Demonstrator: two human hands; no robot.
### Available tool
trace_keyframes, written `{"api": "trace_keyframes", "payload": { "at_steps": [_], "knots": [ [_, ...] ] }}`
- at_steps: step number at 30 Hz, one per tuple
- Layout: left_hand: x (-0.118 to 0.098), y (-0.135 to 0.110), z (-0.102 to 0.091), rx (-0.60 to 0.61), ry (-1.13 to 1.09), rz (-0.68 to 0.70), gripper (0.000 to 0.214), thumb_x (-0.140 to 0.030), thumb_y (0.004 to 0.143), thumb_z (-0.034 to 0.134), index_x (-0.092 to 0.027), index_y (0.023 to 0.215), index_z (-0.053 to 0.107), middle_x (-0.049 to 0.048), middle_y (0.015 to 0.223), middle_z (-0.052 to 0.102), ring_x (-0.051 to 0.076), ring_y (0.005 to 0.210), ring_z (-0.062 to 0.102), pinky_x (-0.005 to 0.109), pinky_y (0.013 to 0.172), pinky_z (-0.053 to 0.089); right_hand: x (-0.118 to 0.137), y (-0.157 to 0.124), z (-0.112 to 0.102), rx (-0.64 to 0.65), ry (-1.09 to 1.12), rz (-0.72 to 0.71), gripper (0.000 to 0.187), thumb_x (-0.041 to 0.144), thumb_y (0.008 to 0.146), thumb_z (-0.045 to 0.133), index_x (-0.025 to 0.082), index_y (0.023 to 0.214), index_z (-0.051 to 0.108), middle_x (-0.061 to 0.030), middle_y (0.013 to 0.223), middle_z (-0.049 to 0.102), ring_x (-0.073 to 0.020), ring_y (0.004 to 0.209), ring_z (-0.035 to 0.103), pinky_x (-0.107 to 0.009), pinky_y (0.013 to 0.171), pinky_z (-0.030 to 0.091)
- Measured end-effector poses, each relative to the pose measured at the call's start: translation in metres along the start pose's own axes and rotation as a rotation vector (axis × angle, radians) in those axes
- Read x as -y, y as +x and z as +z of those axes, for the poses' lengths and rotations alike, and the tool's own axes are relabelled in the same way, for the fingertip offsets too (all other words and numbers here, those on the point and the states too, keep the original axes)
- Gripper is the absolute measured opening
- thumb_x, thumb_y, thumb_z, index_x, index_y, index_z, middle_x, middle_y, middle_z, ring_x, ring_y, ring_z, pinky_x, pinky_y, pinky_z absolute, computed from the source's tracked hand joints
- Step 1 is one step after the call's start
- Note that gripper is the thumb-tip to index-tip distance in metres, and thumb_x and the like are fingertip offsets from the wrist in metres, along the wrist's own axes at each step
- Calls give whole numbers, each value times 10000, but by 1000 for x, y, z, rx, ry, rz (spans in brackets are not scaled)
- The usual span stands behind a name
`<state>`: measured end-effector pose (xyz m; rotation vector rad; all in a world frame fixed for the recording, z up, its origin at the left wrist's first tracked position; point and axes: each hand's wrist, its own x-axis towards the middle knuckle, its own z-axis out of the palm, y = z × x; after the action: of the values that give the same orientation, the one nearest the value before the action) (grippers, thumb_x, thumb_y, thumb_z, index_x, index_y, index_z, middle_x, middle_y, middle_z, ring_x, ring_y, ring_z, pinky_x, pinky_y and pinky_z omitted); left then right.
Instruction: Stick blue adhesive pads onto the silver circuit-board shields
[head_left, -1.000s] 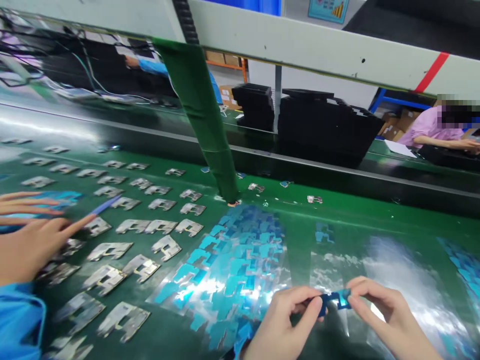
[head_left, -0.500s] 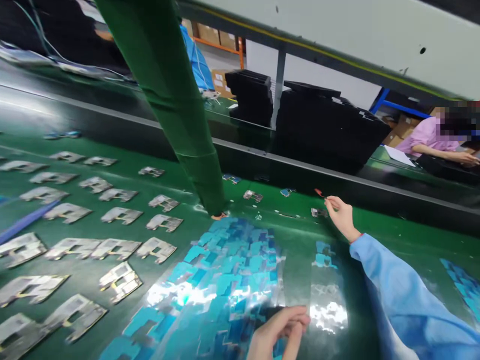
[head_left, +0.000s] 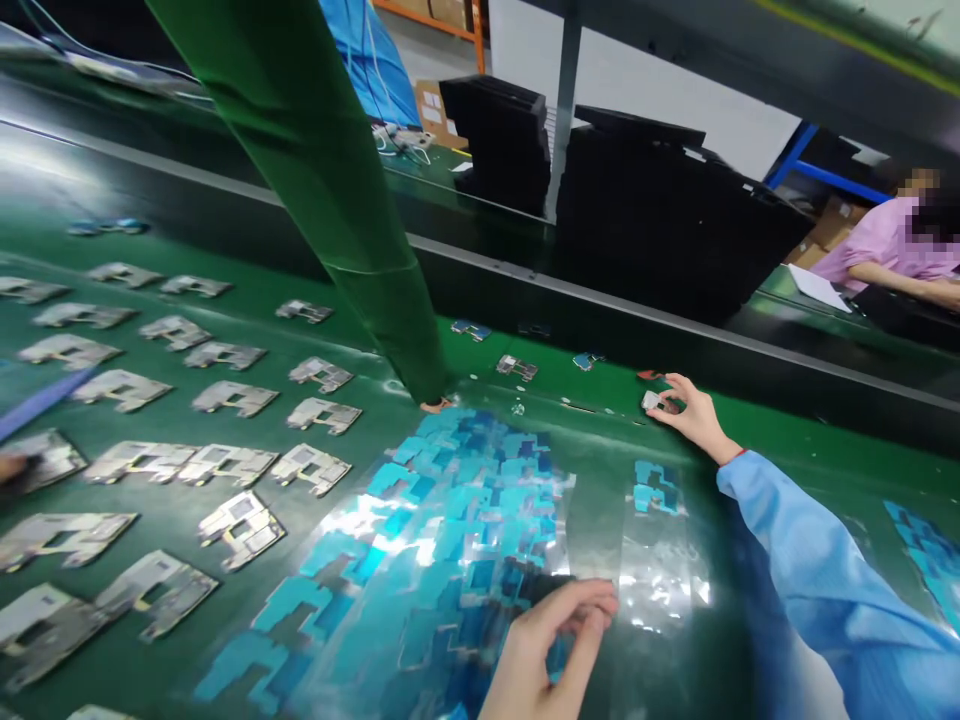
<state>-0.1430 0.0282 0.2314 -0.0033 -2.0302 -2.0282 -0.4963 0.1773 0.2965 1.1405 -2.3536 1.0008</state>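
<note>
My right hand [head_left: 694, 412] reaches far forward in a light blue sleeve, its fingertips closed on a small silver part [head_left: 650, 400] lying on the green mat [head_left: 787, 450]. My left hand [head_left: 551, 640] is at the bottom edge, thumb and fingers pinched on a dark blue piece [head_left: 541, 588] at the near edge of the pile of blue film cutouts [head_left: 465, 500]. A clear backing sheet [head_left: 660, 560] with two blue cutouts lies between my hands.
Rows of silver metal parts [head_left: 225, 465] cover the mat at left. A green-wrapped post [head_left: 360, 230] stands mid-table. Stacked black trays [head_left: 660, 210] sit behind a dark rail [head_left: 750, 360]. A co-worker's fingertip [head_left: 9, 468] and blue tool [head_left: 41, 398] are far left; a person in pink [head_left: 885, 250] sits at right.
My right hand let go of the blue piece, stretched forward across the mat and came down on the small silver part. My view dropped and moved closer to the table.
</note>
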Motion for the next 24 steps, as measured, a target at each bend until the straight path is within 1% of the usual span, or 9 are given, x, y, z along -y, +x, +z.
{"api": "trace_keyframes", "payload": {
  "at_steps": [2,5,8,11,14,17,19,21,24],
  "knots": [
    [-1,1,-1,32,-45,-59,365,-440,976,474,-156,1097,669,90,1019,702,144,943,671,185,867,520,22,-9,-11,-70,17,-25,715,506,701,778,149,1239,471,-114,1002,690,-241,861,698,-390,814,577],
    [-3,2,5,-16,-204,-117,463,-525,941,521,-135,1159,642,114,1068,682,157,946,660,216,854,542,81,-48,-25,-97,60,-96,729,480,715,793,181,1290,459,-100,1086,674,-215,937,693,-310,787,586],
    [-8,-1,15,-83,-407,-137,608,-564,893,589,-196,1370,507,103,1270,610,174,1081,636,223,852,563,149,-108,-30,-15,62,-318,743,365,746,812,239,1374,436,-68,1186,649,-165,964,690,-239,837,570],
    [-16,-3,19,39,-495,-165,658,-541,851,659,-176,1373,493,119,1299,597,211,1089,643,269,835,589,195,-160,-30,149,107,-438,809,299,786,781,238,1471,356,-48,1159,661,-120,930,685,-189,839,564],
    [-20,-5,18,102,-444,-195,467,-470,879,649,-82,1136,626,127,1077,690,195,936,685,240,757,591,210,-192,-33,116,109,-368,761,264,805,760,240,1459,371,-32,1144,668,-116,929,686,-193,859,564],
    [-17,-8,15,45,-368,-188,462,-413,908,625,-88,1233,578,95,978,716,158,900,694,199,750,574,211,-214,-40,-242,-36,-233,443,75,840,687,252,1231,576,-5,1058,690,-110,874,687,-200,800,560],
    [-14,-11,15,9,-284,-123,469,-377,927,600,-101,1303,545,56,854,716,141,881,693,181,742,563,213,-225,-44,-378,-36,-177,347,-4,829,642,239,1077,638,-1,901,680,-105,765,653,-227,695,529],
    [-12,-13,15,-3,-215,-66,401,-324,932,585,-103,1266,582,35,775,698,129,852,689,163,714,555,216,-233,-45,-382,41,-116,253,27,824,655,230,974,662,-22,855,618,-111,764,600,-251,686,498],
    [-13,-14,15,28,-246,-93,312,-285,923,589,-96,1167,631,31,758,690,125,852,695,153,731,564,214,-238,-40,-309,213,24,105,124,845,664,229,851,671,-49,967,577,-125,931,588,-268,860,521]
  ]
}}
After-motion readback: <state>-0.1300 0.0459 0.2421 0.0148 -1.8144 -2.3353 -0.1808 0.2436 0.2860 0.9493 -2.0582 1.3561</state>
